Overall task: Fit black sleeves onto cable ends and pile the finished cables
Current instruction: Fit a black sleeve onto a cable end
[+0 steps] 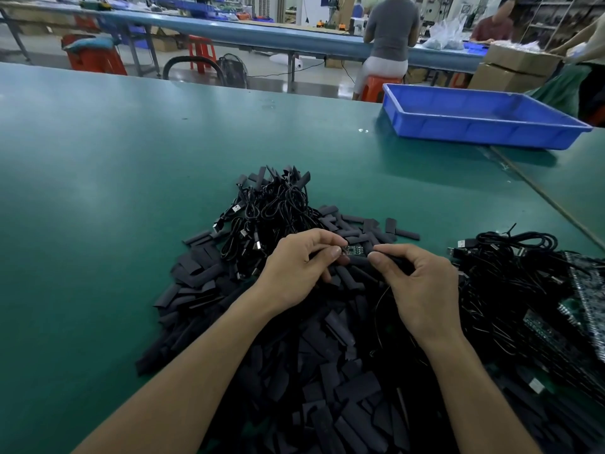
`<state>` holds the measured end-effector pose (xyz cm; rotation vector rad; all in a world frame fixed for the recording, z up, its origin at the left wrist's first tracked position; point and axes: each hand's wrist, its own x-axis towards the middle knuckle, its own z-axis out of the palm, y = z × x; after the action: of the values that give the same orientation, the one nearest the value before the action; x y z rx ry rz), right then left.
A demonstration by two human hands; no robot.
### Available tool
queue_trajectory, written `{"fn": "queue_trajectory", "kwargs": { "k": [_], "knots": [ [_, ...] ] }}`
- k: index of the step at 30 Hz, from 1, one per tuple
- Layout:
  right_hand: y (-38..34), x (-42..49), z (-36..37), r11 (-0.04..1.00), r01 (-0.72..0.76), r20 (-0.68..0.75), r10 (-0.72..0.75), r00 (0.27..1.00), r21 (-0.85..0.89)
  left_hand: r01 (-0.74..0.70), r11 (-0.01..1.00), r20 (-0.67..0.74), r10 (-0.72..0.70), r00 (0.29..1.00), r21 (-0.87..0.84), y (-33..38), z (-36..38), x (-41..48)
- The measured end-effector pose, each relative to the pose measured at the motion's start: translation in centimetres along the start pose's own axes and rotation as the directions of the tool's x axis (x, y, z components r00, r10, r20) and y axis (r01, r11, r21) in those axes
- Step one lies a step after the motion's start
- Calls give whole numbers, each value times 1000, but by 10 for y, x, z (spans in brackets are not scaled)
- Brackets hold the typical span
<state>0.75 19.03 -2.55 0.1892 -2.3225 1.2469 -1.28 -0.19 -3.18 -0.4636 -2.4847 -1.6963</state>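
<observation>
My left hand (296, 270) pinches the end of a cable that carries a small green circuit board (354, 250). My right hand (417, 283) pinches a black sleeve (391, 259) just right of that board, and the two nearly meet. A thin black cable (379, 298) hangs down below my right hand. Underneath both hands lies a wide heap of loose black sleeves (314, 371). A pile of coiled black cables with sleeved ends (271, 208) sits just beyond my hands.
A tangle of black cables with bare green boards (540, 290) lies at the right. A blue plastic tray (474, 116) stands at the far right of the green table (98, 191). Cardboard boxes (514, 67) and seated people are beyond the table.
</observation>
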Motion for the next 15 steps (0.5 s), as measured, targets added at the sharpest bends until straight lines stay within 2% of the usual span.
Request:
{"fn": "queue_trajectory", "kwargs": {
  "k": [9, 15],
  "knots": [
    [1, 0, 1, 1000, -19, 40, 19, 999, 7, -2, 1000, 49, 3, 999, -24, -4, 0, 1],
    [2, 1, -2, 997, -21, 143, 10, 990, 78, 21, 993, 60, -14, 998, -114, 2, -3, 1]
  ]
}}
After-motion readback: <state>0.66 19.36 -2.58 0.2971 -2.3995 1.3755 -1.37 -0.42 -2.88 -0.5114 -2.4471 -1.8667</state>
